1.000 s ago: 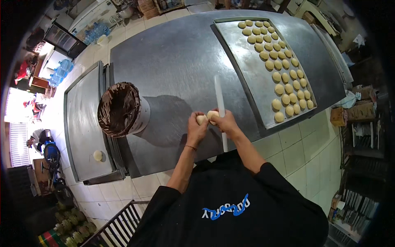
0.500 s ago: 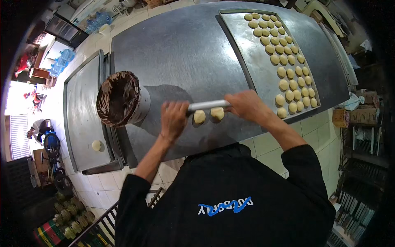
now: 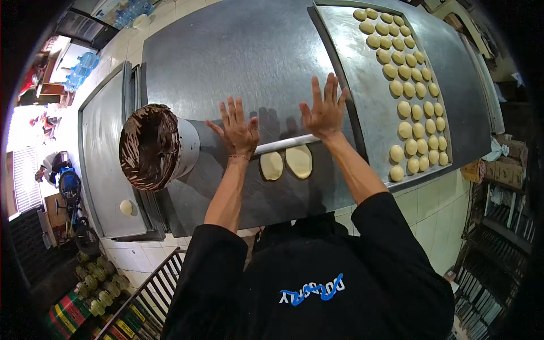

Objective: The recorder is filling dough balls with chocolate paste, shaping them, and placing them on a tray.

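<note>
A light grey rolling pin [image 3: 285, 144] lies across the far edge of two flattened ovals of dough, the left piece [image 3: 272, 166] and the right piece [image 3: 298, 161], on the metal table. My left hand [image 3: 240, 135] rests over the pin's left end, fingers stretched out and spread. My right hand [image 3: 324, 116] is likewise flat and spread over the pin's right end. Neither hand wraps round the pin; the palms cover its ends. Left of my left hand stands a white bucket [image 3: 188, 141] with thick brown paste coating its inside and rim.
A metal tray [image 3: 362, 96] at the right holds rows of round dough balls [image 3: 404, 109]. Another tray [image 3: 102, 164] at the left carries one dough ball [image 3: 126, 207]. The steel worktable [image 3: 226, 62] ends close to my body.
Both hands have gone from gripping the pin's ends to lying open over it. The two dough lumps have been rolled out into longer, flat ovals.
</note>
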The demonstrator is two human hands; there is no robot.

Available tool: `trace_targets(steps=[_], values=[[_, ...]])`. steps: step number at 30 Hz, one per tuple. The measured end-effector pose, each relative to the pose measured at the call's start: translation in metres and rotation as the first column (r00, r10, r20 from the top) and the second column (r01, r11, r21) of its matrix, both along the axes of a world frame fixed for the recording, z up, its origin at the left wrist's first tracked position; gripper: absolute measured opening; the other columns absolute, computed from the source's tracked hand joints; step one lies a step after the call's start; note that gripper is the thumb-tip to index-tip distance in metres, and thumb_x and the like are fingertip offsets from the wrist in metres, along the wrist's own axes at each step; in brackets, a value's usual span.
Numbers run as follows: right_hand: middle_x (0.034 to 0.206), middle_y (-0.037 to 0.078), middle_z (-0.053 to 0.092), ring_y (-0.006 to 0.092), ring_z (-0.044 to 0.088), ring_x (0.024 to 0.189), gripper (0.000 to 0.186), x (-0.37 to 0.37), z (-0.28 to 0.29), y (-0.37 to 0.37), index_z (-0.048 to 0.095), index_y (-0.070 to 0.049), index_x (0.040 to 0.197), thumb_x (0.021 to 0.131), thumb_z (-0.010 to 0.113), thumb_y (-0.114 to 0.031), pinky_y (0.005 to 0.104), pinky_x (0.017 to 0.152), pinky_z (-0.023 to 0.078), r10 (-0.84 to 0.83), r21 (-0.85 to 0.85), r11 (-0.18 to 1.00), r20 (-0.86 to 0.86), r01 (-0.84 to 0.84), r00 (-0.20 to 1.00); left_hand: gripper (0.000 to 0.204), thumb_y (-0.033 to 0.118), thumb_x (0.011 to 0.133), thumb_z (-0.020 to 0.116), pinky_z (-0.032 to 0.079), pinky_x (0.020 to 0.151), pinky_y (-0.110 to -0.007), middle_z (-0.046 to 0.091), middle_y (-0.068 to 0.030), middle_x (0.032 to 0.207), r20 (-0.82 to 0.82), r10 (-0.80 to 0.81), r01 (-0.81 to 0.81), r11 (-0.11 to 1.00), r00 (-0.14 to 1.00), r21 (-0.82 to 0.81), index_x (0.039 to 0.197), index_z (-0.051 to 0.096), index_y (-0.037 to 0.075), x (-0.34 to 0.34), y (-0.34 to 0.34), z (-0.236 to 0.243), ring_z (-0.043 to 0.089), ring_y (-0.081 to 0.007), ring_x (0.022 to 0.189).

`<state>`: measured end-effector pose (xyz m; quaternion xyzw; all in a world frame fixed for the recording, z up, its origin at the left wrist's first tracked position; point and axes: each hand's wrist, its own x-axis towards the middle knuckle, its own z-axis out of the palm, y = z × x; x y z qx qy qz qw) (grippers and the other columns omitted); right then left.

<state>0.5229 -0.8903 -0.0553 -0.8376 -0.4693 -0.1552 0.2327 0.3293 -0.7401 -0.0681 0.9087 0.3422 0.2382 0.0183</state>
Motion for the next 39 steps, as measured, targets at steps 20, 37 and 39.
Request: trace_targets(steps=[20,37,39], values=[[0.098,0.019,0.057,0.0413,0.062,0.079,0.022,-0.095,0.043,-0.123,0.058,-0.007,0.098,0.079,0.063,-0.015,0.0503,0.070,0.051,-0.075,-0.420,0.901,-0.389,-0.105,0.918,0.029,0.011,0.088,0.056,0.043,0.091,-0.042,0.058,-0.0223,0.115,0.260,0.305,-0.068,0.757,0.916,-0.650,0.111,0.056,-0.005,-0.125,-0.111,0.056,0.054,-0.0394,0.109],[0.087,0.019,0.067,0.0364,0.065,0.083,0.028,-0.045,0.098,-0.089,0.068,-0.003,0.093,0.080,0.064,-0.027,0.0438,0.074,0.052,-0.275,-0.331,0.943,-0.713,0.036,0.645,0.021,0.003,0.079,0.064,0.049,0.082,-0.036,0.065,-0.0144,0.101,0.072,-0.371,0.374,0.876,0.926,-0.305,0.099,0.068,0.003,-0.026,-0.012,0.108,0.063,-0.0287,0.090],[0.102,0.020,0.065,0.0344,0.062,0.096,0.029,-0.077,0.052,-0.128,0.066,-0.005,0.103,0.080,0.065,-0.022,0.0437,0.083,0.049,0.088,0.183,0.982,-0.691,0.055,0.717,0.022,0.005,0.082,0.061,0.049,0.084,-0.037,0.065,-0.0152,0.101,0.089,-0.369,0.376,0.860,0.925,-0.345,0.103,0.067,0.003,0.010,-0.032,0.082,0.062,-0.0309,0.093]])
